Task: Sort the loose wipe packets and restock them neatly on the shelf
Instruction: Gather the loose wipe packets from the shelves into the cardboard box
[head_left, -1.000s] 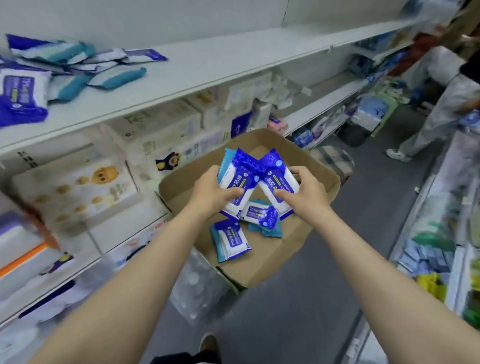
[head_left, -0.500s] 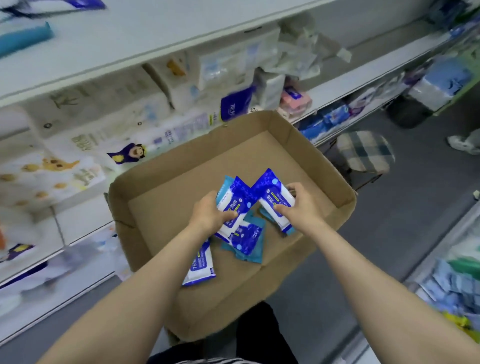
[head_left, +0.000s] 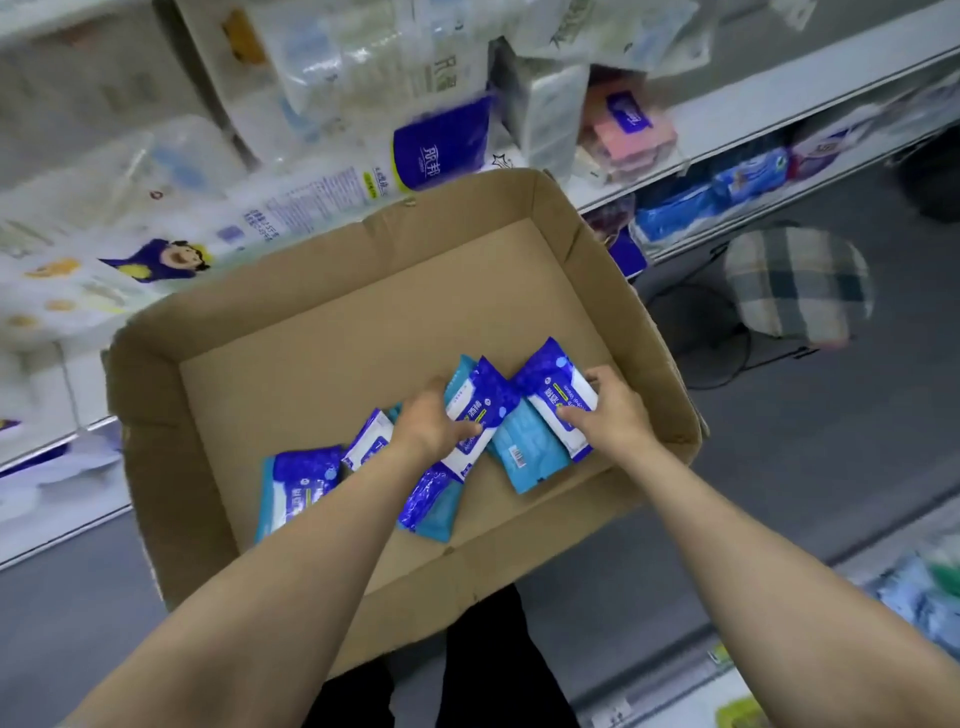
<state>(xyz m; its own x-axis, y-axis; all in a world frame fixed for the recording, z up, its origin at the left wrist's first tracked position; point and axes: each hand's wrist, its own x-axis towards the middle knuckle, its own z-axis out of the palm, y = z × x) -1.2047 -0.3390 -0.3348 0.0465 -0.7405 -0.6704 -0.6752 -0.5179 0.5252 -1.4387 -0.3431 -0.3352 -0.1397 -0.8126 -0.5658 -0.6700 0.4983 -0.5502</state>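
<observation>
Wipe packets (head_left: 431, 499) in box (head_left: 291, 322)

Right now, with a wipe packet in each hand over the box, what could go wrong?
1. The left hand and right hand each hold packets by thumb pinch; one could slip.
2. The cardboard box seems to rest on the person's legs and may tip.
3. The face-down packet could get missed.

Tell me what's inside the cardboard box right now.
Inside the cardboard box: blue wipe packets lying loose, one gripped by the left hand, another by the right hand. The arms hide some, so no exact count.
</observation>
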